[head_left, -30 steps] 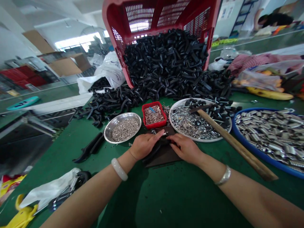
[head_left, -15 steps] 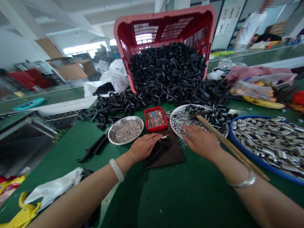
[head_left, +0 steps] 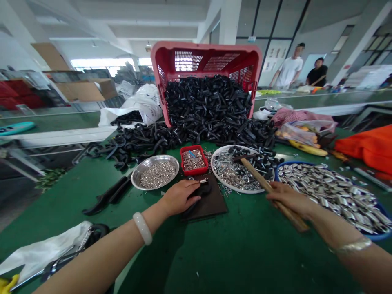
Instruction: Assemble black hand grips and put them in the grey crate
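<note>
Left hand (head_left: 180,198): fingers loosely bent over black part (head_left: 206,188), touching; can't tell if gripping. Part lies on dark plate (head_left: 212,208), under the fingers, its spring end just past the fingertips. Right hand (head_left: 288,199): curled closed round the wooden handle of hammer (head_left: 255,173), head beyond it over white tray (head_left: 241,190). Blue basin (head_left: 379,236) just right of that hand; red box (head_left: 196,170) beyond left fingertips.

Black part (head_left: 207,189), dark brown plate (head_left: 214,206), tan hammer handle (head_left: 256,174), green tabletop (head_left: 245,249), red crate (head_left: 208,49), pink-checked cloth (head_left: 301,116)
</note>
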### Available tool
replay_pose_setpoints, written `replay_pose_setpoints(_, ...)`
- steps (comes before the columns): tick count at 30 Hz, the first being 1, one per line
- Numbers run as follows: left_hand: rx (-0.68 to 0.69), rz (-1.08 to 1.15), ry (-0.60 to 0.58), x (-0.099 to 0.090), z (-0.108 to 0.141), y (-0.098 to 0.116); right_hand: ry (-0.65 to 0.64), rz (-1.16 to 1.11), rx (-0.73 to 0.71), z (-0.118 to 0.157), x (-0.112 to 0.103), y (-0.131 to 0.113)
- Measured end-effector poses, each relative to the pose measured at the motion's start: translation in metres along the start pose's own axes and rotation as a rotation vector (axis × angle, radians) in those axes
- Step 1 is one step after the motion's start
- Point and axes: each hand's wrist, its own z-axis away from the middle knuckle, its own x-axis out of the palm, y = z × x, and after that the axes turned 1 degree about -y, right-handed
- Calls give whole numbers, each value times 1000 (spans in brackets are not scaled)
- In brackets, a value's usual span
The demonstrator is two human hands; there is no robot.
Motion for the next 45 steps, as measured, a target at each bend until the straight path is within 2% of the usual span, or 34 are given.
replay_pose_setpoints(3, -2, -18, -41, -5, 0, 4, -140, -342, 70, 17, 9, -9)
replay_pose_setpoints(5, -23, -56, -64, -8, 1, 10, -118, -365, 40, 35, 18, -14)
replay_pose_setpoints(7, -68, -107, -71, -9, 2, 15, -109, -252, -43, 54, 26, -18)
replay_pose_setpoints(9, -129, -141, -63, -8, 3, 20, -85, -50, -195, 68, 33, -22)
replay_pose_setpoints(12, -193, -135, -69, -5, 3, 23, -44, 213, -424, 75, 37, -29)
replay_pose_setpoints(15, -229, -124, -116, -4, 2, 25, -77, 307, -529, 75, 33, -40)
replay_pose_setpoints(17, -254, -129, -160, -6, 1, 25, -50, 320, -570, 77, 28, -46)
replay_pose_setpoints(20, -261, -124, -206, -10, 1, 25, 127, 328, -568, 82, 24, -50)
replay_pose_setpoints(22, -258, -123, -217, -11, 1, 25, 172, 347, -541, 84, 22, -51)
replay_pose_setpoints(26, -260, -146, -245, -11, 2, 24, -75, 396, -553, 80, 16, -55)
replay_pose_setpoints(27, -258, -149, -253, -12, 2, 24, -93, 398, -570, 80, 14, -58)
replay_pose_setpoints(31, -253, -149, -254, -11, 3, 23, 132, 359, -592, 81, 13, -62)
replay_pose_setpoints(32, -254, -149, -253, -11, 3, 22, 143, 350, -577, 81, 14, -62)
replay_pose_setpoints(33, -254, -151, -254, -11, 3, 22, 108, 344, -557, 80, 14, -62)
replay_pose_setpoints(36, -246, -158, -259, -11, 3, 21, -132, 336, -488, 77, 10, -66)
replay_pose_setpoints(38, -231, -147, -258, -12, 4, 19, -180, 313, -435, 76, 4, -72)
replay_pose_setpoints(41, -229, -72, -239, -11, 8, 14, -88, 235, -395, 82, 1, -76)
replay_pose_setpoints(43, -311, -8, -200, -10, 12, 10, 2, 204, -429, 86, 6, -72)
replay_pose_setpoints(45, -411, 40, -180, -8, 15, 5, 56, 224, -523, 87, 16, -65)
